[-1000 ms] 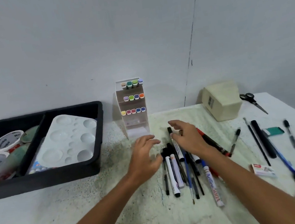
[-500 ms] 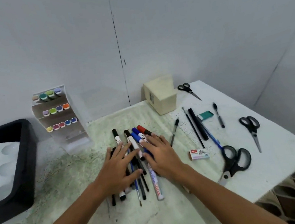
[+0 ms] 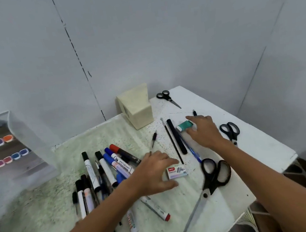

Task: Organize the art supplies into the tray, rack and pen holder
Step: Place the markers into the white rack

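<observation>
Rack: the clear plastic rack [image 3: 21,148] stands at 9 o'clock, its shelves holding square-capped markers in rows (purple, green, orange, blue, pink, yellow among them).
Pen holder: the cream block-shaped holder [image 3: 135,106] sits at 12 o'clock by the wall; I cannot see inside it.
My left hand [image 3: 153,173]: fingers spread wide, thumb and forefinger either side of the small cardboard staples box [image 3: 176,172], holding nothing.
My right hand [image 3: 204,131]: open, straight fingers reaching over the teal eraser [image 3: 184,126] at 1 o'clock; contact is hard to tell.
Marker pile [image 3: 105,174]: smooth plastic barrels, black, blue and red caps, lying loose at 8 o'clock on the speckled table [image 3: 256,142].
Scissors: three pairs, all black-handled; the large pair [image 3: 211,183] lies at 4 o'clock.
</observation>
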`<state>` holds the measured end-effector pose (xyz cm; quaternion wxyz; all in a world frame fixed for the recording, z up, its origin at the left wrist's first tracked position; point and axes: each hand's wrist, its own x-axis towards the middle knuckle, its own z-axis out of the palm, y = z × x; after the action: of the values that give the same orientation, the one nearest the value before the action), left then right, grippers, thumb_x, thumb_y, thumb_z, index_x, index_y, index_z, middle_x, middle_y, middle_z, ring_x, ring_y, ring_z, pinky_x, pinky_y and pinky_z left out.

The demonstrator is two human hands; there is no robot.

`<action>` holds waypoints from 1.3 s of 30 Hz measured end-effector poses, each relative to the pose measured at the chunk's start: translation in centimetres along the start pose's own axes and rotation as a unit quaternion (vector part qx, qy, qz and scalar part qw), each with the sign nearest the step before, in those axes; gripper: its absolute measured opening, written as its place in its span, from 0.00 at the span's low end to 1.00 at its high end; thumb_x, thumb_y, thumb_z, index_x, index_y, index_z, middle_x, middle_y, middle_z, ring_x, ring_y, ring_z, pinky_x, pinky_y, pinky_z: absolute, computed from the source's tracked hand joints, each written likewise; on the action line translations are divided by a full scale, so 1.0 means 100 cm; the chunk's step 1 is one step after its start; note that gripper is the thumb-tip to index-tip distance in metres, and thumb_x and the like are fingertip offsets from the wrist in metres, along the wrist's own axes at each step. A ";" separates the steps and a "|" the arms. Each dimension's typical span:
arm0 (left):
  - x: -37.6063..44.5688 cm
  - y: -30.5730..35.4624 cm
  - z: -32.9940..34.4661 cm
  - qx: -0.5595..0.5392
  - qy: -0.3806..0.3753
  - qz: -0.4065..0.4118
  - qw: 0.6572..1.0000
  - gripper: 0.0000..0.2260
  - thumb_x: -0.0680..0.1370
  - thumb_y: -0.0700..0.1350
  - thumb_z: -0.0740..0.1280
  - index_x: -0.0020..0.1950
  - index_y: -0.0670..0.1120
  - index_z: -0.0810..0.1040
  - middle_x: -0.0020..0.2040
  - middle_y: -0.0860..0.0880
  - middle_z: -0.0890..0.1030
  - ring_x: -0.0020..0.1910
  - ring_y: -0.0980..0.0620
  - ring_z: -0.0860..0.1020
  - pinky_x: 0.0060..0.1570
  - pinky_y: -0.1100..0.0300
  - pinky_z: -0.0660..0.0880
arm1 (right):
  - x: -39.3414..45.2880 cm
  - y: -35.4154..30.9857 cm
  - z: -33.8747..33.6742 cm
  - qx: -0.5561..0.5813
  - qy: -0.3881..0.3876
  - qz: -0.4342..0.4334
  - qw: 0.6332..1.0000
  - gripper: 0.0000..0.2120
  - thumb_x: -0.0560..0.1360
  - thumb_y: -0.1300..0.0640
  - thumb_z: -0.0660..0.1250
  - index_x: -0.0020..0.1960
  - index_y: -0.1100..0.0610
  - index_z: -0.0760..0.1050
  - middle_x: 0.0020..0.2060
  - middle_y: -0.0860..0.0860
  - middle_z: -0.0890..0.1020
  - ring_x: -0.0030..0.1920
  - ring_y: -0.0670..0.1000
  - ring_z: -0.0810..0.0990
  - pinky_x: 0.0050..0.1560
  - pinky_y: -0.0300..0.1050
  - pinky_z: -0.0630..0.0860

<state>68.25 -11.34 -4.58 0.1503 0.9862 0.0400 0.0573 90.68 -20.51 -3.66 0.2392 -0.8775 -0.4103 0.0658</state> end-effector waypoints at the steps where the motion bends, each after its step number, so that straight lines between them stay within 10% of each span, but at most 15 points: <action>1: 0.005 0.003 0.002 0.006 -0.011 0.007 1.000 0.27 0.74 0.62 0.64 0.69 0.51 0.71 0.58 0.51 0.76 0.57 0.55 0.69 0.54 0.58 0.59 | 0.001 0.002 0.001 -0.028 -0.014 -0.010 0.999 0.24 0.77 0.51 0.62 0.73 0.49 0.66 0.68 0.55 0.72 0.66 0.60 0.65 0.66 0.53 0.64; 13: 0.014 0.000 0.007 -0.069 0.012 -0.023 0.997 0.27 0.72 0.60 0.70 0.67 0.48 0.75 0.45 0.53 0.73 0.40 0.57 0.71 0.41 0.64 0.67 | 0.015 0.007 0.015 -0.066 -0.007 -0.063 0.996 0.18 0.79 0.46 0.62 0.66 0.49 0.75 0.63 0.50 0.76 0.64 0.57 0.66 0.60 0.51 0.64; 29: 0.017 -0.008 -0.010 -0.053 -0.013 -0.011 0.998 0.26 0.69 0.56 0.74 0.63 0.44 0.78 0.53 0.49 0.78 0.52 0.53 0.72 0.52 0.53 0.73 | 0.009 0.016 0.005 -0.036 -0.018 -0.145 0.989 0.10 0.75 0.56 0.69 0.54 0.58 0.82 0.56 0.57 0.81 0.59 0.63 0.74 0.60 0.57 0.70; 39: -0.073 -0.041 -0.060 -0.073 0.111 -0.151 0.980 0.25 0.67 0.52 0.77 0.62 0.44 0.79 0.52 0.53 0.78 0.50 0.59 0.72 0.51 0.70 0.66 | -0.001 -0.108 0.044 0.066 -0.061 -0.274 0.957 0.16 0.74 0.56 0.72 0.60 0.58 0.80 0.64 0.56 0.78 0.64 0.57 0.72 0.65 0.46 0.65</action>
<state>60.03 -6.43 -0.90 0.2231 0.9428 0.2005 0.1453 81.81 -13.11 -2.44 0.2794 -0.7078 -0.6440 0.0782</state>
